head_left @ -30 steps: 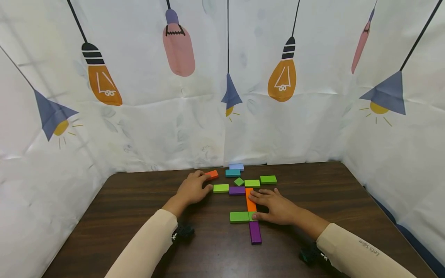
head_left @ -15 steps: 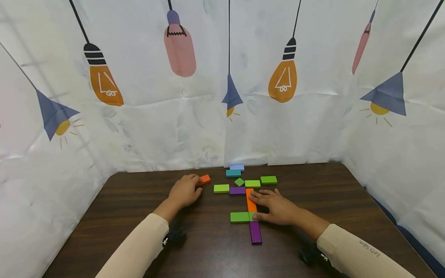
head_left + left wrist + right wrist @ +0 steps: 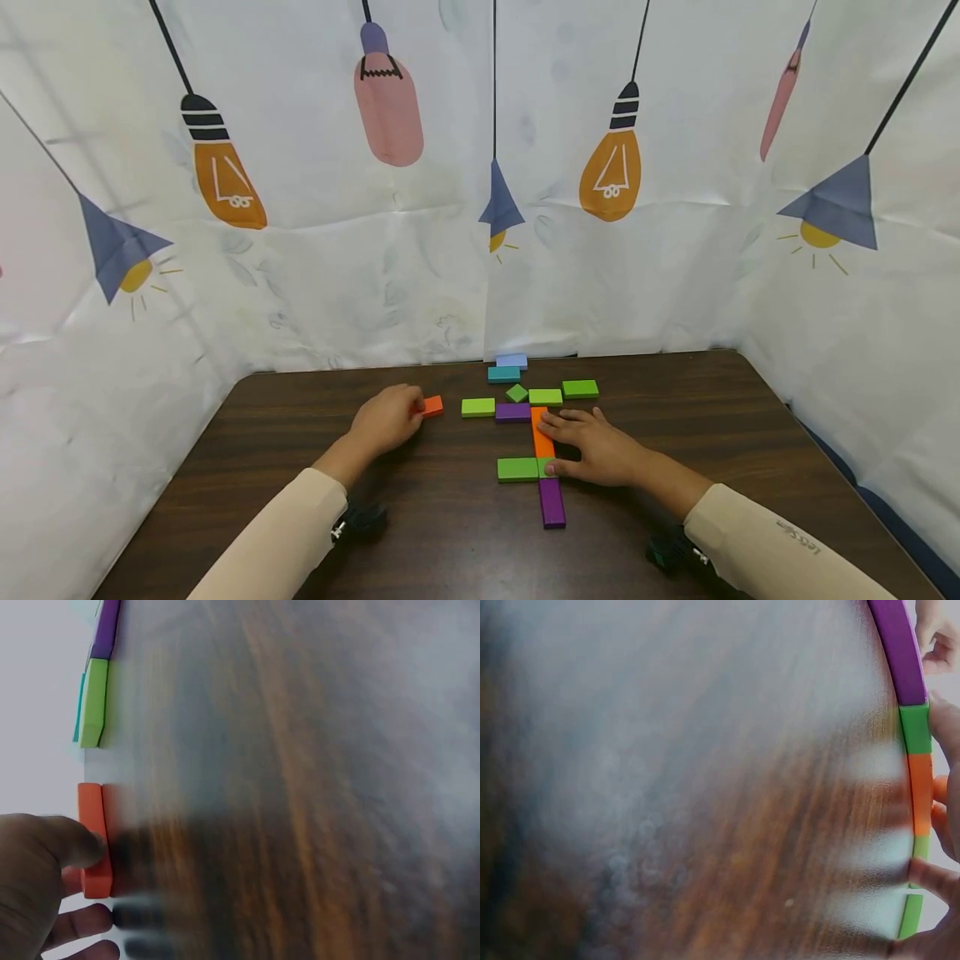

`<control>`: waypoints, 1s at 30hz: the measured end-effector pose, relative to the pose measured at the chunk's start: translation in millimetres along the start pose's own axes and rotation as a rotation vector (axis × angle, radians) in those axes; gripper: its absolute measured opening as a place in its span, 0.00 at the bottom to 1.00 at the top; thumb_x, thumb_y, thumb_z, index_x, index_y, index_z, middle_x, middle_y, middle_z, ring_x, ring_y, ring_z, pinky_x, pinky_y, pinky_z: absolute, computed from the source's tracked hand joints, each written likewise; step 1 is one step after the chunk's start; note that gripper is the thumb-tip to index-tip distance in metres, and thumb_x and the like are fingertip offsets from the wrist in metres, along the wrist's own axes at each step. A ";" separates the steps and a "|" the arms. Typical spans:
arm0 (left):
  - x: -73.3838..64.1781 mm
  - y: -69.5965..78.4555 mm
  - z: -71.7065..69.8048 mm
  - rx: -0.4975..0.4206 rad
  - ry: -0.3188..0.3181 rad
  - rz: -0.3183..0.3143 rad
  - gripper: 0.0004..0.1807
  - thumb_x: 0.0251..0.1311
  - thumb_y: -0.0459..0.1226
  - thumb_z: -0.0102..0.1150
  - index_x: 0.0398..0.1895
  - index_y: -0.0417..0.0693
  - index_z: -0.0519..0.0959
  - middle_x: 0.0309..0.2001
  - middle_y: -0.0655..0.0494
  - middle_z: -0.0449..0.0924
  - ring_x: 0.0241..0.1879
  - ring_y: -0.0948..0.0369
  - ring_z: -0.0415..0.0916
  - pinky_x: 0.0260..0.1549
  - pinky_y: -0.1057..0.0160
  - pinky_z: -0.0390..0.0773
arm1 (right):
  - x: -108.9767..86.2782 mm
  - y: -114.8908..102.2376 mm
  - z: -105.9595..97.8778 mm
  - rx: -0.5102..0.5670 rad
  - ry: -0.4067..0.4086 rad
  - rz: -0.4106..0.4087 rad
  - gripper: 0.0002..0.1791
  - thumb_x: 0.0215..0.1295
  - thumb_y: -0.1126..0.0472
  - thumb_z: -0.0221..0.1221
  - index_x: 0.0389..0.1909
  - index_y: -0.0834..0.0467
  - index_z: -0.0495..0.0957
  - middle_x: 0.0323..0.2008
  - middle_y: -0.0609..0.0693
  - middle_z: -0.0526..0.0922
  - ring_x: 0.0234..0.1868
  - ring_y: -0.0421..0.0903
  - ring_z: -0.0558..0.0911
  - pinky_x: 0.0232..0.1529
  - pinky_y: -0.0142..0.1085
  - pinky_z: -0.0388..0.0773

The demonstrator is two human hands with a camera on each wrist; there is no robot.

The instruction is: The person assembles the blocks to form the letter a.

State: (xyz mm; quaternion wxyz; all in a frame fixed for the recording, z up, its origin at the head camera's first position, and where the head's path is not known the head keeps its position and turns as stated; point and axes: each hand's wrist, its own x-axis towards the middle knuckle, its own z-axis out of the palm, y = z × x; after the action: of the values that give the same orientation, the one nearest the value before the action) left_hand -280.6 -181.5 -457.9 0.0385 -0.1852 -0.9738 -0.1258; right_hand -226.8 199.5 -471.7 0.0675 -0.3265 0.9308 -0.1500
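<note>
My left hand [image 3: 386, 417] pinches an orange-red block [image 3: 433, 406] flat on the table; in the left wrist view the thumb presses the near face of this block [image 3: 91, 806] with a finger behind it. My right hand [image 3: 603, 450] lies with fingers spread, touching an upright-running orange block [image 3: 542, 442] and, with the thumb, a small green block [image 3: 543, 465] below it. A purple block [image 3: 552, 504] continues that column downward, and a green block [image 3: 517, 470] adjoins it on the left. Above the column lies a crosswise purple block [image 3: 512, 413], with a lime block [image 3: 477, 407] at its left end.
Behind these lie a small green diamond-turned block [image 3: 517, 393], a lime block [image 3: 545, 397], a green block [image 3: 580, 389], a teal block [image 3: 503, 375] and a light blue block [image 3: 512, 362]. The dark wooden table [image 3: 247, 500] ends at a lamp-printed cloth [image 3: 315, 292].
The left hand has drawn the orange-red block leftward and nearer, away from the lime block. The right hand and the other blocks have stayed in place.
</note>
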 end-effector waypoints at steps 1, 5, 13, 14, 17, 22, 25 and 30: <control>-1.2 -0.5 0.1 -0.008 -0.005 -0.003 0.08 0.61 0.35 0.69 0.43 0.50 0.83 0.41 0.56 0.81 0.36 0.58 0.75 0.35 0.52 0.79 | -0.2 -0.3 0.0 -0.001 -0.001 0.000 0.44 0.70 0.26 0.50 0.79 0.48 0.63 0.78 0.45 0.61 0.77 0.57 0.58 0.69 0.73 0.45; -6.5 -2.1 1.1 -0.048 -0.003 -0.004 0.14 0.59 0.37 0.69 0.49 0.50 0.83 0.46 0.55 0.82 0.40 0.57 0.75 0.38 0.52 0.79 | -0.8 -1.1 0.0 0.002 -0.004 -0.001 0.44 0.69 0.26 0.50 0.79 0.48 0.63 0.78 0.45 0.61 0.77 0.56 0.58 0.69 0.73 0.45; -16.9 -1.8 3.9 -0.128 0.042 0.080 0.14 0.55 0.34 0.68 0.46 0.50 0.84 0.45 0.57 0.82 0.42 0.58 0.75 0.41 0.54 0.78 | -1.4 -1.8 0.1 -0.003 -0.006 -0.005 0.44 0.69 0.26 0.50 0.79 0.48 0.62 0.78 0.45 0.60 0.78 0.56 0.58 0.69 0.73 0.44; -17.9 -1.2 4.1 -0.136 0.044 0.092 0.14 0.55 0.34 0.68 0.46 0.50 0.84 0.45 0.58 0.82 0.42 0.58 0.75 0.41 0.54 0.78 | -1.3 -1.6 0.3 -0.003 -0.005 -0.005 0.45 0.69 0.26 0.50 0.79 0.48 0.62 0.78 0.45 0.60 0.78 0.56 0.58 0.69 0.73 0.44; -21.4 2.1 4.4 -0.166 0.041 0.125 0.14 0.56 0.34 0.68 0.46 0.51 0.84 0.45 0.60 0.82 0.42 0.60 0.74 0.41 0.56 0.78 | -1.3 -1.8 0.1 0.000 -0.004 -0.004 0.45 0.69 0.26 0.50 0.79 0.48 0.62 0.78 0.45 0.60 0.78 0.56 0.58 0.69 0.73 0.44; -27.0 10.6 5.0 -0.197 0.039 0.187 0.13 0.56 0.35 0.69 0.46 0.53 0.84 0.45 0.62 0.81 0.41 0.62 0.73 0.40 0.57 0.77 | -1.1 -2.5 -1.1 0.002 -0.003 -0.006 0.44 0.70 0.27 0.51 0.79 0.48 0.62 0.78 0.45 0.61 0.77 0.57 0.58 0.68 0.74 0.44; -30.0 17.0 5.1 -0.210 0.041 0.232 0.14 0.57 0.35 0.69 0.46 0.52 0.83 0.45 0.62 0.81 0.42 0.62 0.73 0.42 0.56 0.78 | -1.0 -2.8 -1.6 0.003 -0.001 -0.008 0.44 0.70 0.28 0.52 0.79 0.48 0.62 0.78 0.46 0.61 0.77 0.57 0.58 0.68 0.74 0.44; -34.7 26.9 5.8 -0.232 0.026 0.283 0.13 0.58 0.36 0.69 0.47 0.53 0.83 0.45 0.63 0.81 0.43 0.63 0.73 0.44 0.57 0.80 | -0.7 -2.1 -1.4 -0.003 0.001 -0.005 0.44 0.70 0.28 0.52 0.79 0.49 0.63 0.78 0.46 0.61 0.77 0.57 0.59 0.68 0.74 0.45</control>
State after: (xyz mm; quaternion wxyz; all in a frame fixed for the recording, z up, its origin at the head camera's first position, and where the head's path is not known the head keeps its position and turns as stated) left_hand -238.6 -167.9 -461.6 0.0468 -0.3219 -0.9165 -0.2329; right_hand -225.3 198.7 -469.7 0.0660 -0.3290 0.9301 -0.1491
